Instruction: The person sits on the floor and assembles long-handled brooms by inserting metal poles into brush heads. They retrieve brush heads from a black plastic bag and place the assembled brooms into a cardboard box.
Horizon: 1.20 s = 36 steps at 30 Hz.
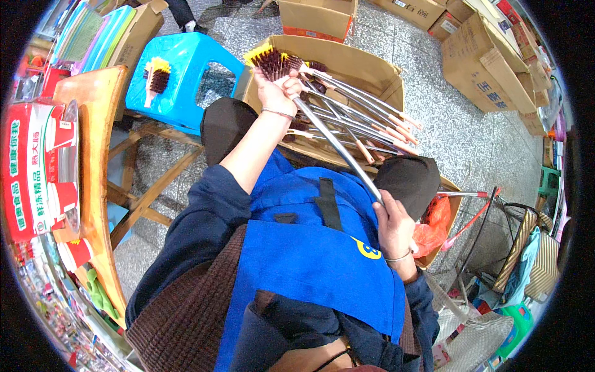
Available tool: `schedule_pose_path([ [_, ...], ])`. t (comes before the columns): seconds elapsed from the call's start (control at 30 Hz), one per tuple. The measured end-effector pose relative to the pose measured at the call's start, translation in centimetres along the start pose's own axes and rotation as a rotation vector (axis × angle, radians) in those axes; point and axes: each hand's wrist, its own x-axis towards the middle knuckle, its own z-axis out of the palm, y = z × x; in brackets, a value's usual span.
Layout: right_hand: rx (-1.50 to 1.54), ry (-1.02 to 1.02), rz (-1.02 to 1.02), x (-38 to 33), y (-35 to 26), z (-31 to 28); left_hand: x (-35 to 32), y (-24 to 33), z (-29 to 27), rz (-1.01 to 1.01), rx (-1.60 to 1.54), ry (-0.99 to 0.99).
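Note:
A long-handled brush with dark and yellow bristles (pixel 266 60) lies slantwise across my lap. My left hand (pixel 276 94) is closed around it just below the head, where the pale neck meets the silver pole. My right hand (pixel 395 227) grips the lower end of that pole, near my right thigh; the pole's tip is hidden in the palm. Beyond my knees is an open cardboard box (pixel 378 71) holding several similar brushes with metal poles (pixel 353 99). A separate brush head (pixel 158 80) with a pink handle rests on the blue plastic stool (pixel 186 59).
On my left stands a wooden bench (pixel 99 161) bearing a red and white tub (pixel 40 167). Cardboard boxes (pixel 489 68) sit at the far right, another box (pixel 316 17) straight ahead. Beside my right hand is a red plastic bag (pixel 434 226). Bags and cloth (pixel 517 266) lie farther right.

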Motion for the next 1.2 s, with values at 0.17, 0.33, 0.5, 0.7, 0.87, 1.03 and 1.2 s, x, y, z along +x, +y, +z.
schedule_pose_path([
  [0.17, 1.078, -0.618, 0.661, 0.0, 1.0, -0.1, -0.7, 0.0, -0.6, -0.050, 0.001, -0.073],
  [0.33, 1.242, -0.732, 0.769, 0.6, 1.2, -0.7, 0.1, -0.3, -1.1, -0.109, -0.019, -0.156],
  [0.5, 1.115, -0.654, 0.653, 0.6, 0.6, -0.4, 0.3, -0.2, -0.8, -0.042, 0.116, -0.090],
  [0.7, 1.066, -0.599, 0.662, 0.2, 0.5, -0.8, -0.5, 0.1, -0.4, -0.085, 0.088, -0.146],
  [0.87, 0.959, -0.522, 0.506, -0.5, 0.4, -1.1, -0.1, 0.7, -0.2, -0.053, 0.046, -0.204],
  [1.03, 0.657, -0.383, 0.250, -2.2, 1.3, -2.6, 0.4, 1.7, -0.3, 0.005, 0.027, -0.122],
  [1.2, -0.112, 0.032, -0.101, -3.7, 1.7, -2.4, 0.5, 1.5, -0.3, 0.012, 0.029, 0.084],
])
